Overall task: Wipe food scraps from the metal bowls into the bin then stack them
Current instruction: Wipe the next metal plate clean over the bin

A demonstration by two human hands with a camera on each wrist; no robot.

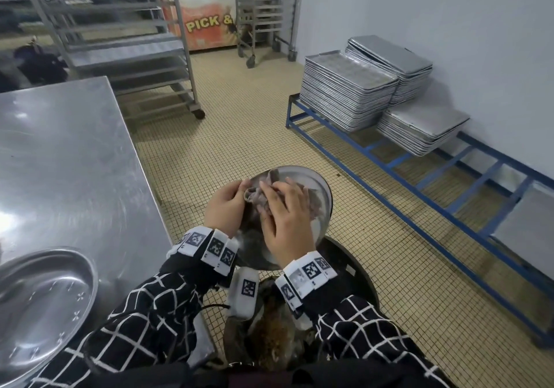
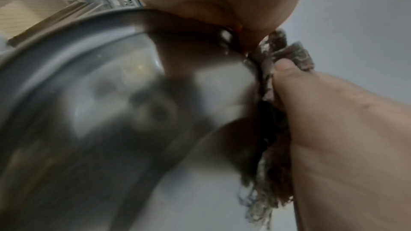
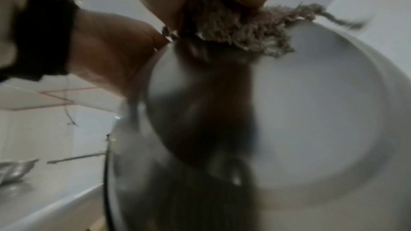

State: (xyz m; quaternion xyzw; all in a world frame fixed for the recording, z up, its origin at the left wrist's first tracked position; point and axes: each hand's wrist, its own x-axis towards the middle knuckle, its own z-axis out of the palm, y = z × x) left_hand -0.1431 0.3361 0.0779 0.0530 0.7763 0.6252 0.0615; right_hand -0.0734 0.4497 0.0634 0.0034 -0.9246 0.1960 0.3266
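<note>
A metal bowl (image 1: pixel 311 189) is held tilted over a black bin (image 1: pixel 356 267) that has brown food scraps (image 1: pixel 275 336) inside. My left hand (image 1: pixel 226 207) grips the bowl's left rim, thumb over the edge. My right hand (image 1: pixel 284 210) holds a grey frayed cloth (image 1: pixel 254 197) against the inside of the bowl. In the left wrist view the bowl's outside (image 2: pixel 106 94) fills the frame, with the cloth (image 2: pixel 273 173) under my right hand (image 2: pixel 344 138). The right wrist view shows the bowl's inside (image 3: pixel 311 103) and the cloth (image 3: pixel 242 34). A second metal bowl (image 1: pixel 45 306) sits on the steel table (image 1: pixel 66 154).
The table's corner stands just left of the bin. Stacks of metal trays (image 1: pixel 344 94) rest on a low blue frame (image 1: pixel 425 183) along the right wall. Wheeled tray racks (image 1: pixel 120 37) stand at the back. Tiled floor (image 1: pixel 239 136) lies open between them.
</note>
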